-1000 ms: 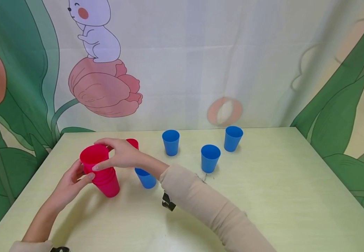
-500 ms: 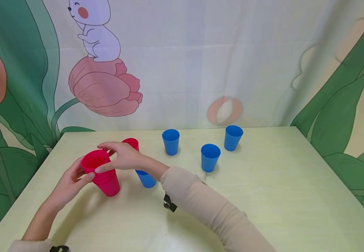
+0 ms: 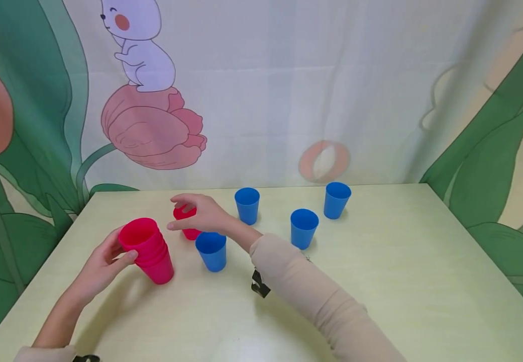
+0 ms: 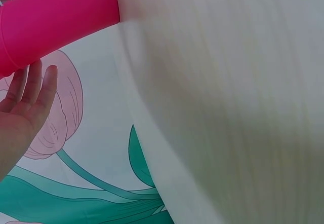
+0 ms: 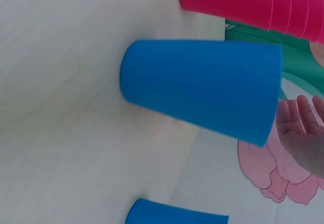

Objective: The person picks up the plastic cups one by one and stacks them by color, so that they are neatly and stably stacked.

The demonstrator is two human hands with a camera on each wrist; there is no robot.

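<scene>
My left hand (image 3: pixel 100 266) grips a stack of nested red cups (image 3: pixel 161 269) near its rim, at the left of the table in the head view. The fingers of that hand (image 4: pixel 23 105) lie along the stack (image 4: pixel 61 24) in the left wrist view. Fingers spread and holding nothing, my right hand (image 3: pixel 204 213) hovers at a lone red cup (image 3: pixel 192 234) and hides part of it. Whether it touches that cup, I cannot tell. A blue cup (image 3: pixel 212 255) stands upright just below this hand, and fills the middle of the right wrist view as a large blue cup (image 5: pixel 202 87).
Farther back stand three more upright blue cups: one blue cup (image 3: pixel 247 207) behind the right wrist, another blue cup (image 3: pixel 304 231) beyond the right forearm, and a third blue cup (image 3: pixel 337 201) near the rear edge. A printed curtain (image 3: pixel 261 100) hangs behind the pale table (image 3: pixel 424 281).
My right hand has let go of the stack's rim and moved right and back to the lone red cup. My left hand keeps its hold on the stack.
</scene>
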